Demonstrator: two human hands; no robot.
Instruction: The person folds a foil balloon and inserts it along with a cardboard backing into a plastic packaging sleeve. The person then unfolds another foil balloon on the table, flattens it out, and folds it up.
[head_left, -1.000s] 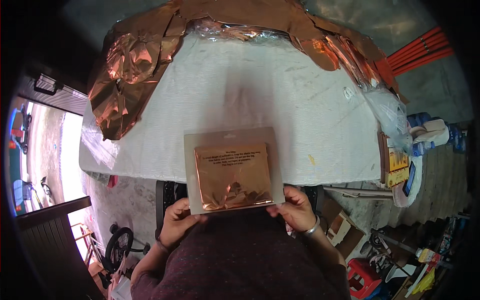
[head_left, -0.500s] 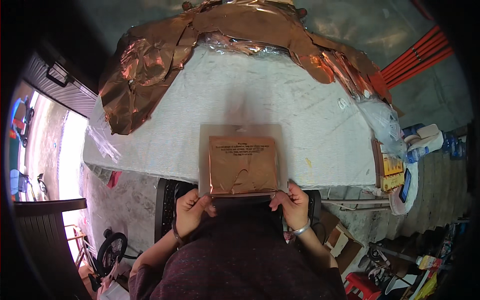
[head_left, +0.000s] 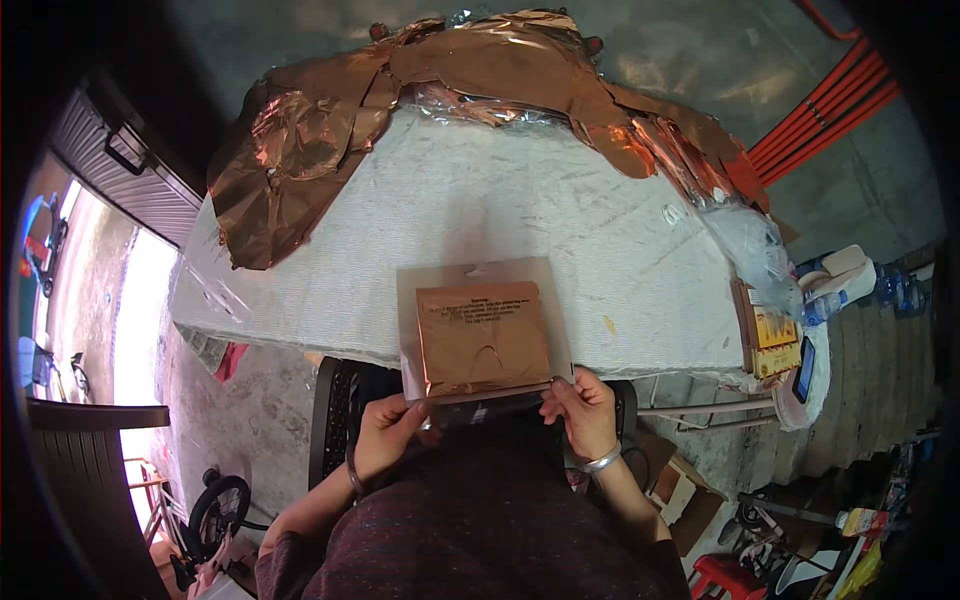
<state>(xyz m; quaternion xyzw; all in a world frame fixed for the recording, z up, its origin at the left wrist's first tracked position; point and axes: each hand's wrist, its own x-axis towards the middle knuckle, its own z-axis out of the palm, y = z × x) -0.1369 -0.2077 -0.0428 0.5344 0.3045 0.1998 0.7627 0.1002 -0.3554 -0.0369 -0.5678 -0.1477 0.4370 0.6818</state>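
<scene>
A clear plastic bag with dark print lies over the table's near edge, and a flat, folded copper-coloured foil piece shows inside it. My left hand pinches the bag's lower left corner between thumb and fingers. At the lower right corner, my right hand grips the bag the same way. Both hands are just off the near table edge, close to my body. The bag is tilted slightly, its right corner higher than its left.
Copper-coloured foil sheets are heaped along the far side of the white table. At the right edge are clear plastic, a yellow box and a phone. Below right stands an open cardboard box.
The bag has turned slightly, its left lower corner dropping toward me. My left hand has moved a little nearer my body; the right still holds its corner.
</scene>
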